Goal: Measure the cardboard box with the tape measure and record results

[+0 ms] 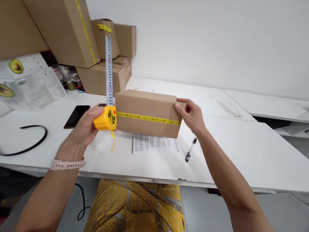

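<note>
Yellow plastic tape measure (105,118) clenched in the left hand (86,127), its steel blade (109,68) running up and away; right hand (191,115) grasps the matte, rectangular cardboard box (147,113) on the white table (250,153), stacked cartons (69,28) behind.

Matt brown cardboard box (148,111), glossy yellow tape; shiny plastic tape measure (106,119); smooth white table (250,153).

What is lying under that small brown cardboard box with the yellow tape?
A printed paper sheet sticks out from under the small brown cardboard box on the white table. The covered part is hidden.
</note>
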`<state>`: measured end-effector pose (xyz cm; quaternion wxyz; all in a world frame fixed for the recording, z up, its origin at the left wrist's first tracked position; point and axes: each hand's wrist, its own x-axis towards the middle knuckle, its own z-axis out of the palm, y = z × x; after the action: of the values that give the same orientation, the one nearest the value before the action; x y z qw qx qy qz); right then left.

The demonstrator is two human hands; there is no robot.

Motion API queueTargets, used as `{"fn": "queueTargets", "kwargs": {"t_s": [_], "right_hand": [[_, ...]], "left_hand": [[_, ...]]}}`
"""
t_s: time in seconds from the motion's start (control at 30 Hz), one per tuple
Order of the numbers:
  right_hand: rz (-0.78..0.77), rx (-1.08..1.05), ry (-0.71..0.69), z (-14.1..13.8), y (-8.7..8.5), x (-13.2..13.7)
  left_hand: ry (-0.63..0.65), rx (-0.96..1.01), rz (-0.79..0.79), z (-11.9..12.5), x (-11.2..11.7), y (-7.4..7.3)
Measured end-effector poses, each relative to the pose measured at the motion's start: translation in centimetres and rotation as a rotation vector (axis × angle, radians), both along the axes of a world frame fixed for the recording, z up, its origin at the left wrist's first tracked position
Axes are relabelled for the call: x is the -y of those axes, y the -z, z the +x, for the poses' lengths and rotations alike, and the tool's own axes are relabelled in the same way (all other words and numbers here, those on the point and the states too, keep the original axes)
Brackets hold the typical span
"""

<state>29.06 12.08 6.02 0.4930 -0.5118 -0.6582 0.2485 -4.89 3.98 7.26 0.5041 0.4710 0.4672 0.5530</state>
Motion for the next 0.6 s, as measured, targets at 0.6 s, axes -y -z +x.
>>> {"fn": "queueTargets", "kwargs": {"t_s": [0.6], "right_hand": [[0.338, 0.594, 0.059, -2.1, -3.2, -8.2]], "left_hand": [[0.378, 0.154, -0.178, 11.4, 5.2, 2.1]]}}
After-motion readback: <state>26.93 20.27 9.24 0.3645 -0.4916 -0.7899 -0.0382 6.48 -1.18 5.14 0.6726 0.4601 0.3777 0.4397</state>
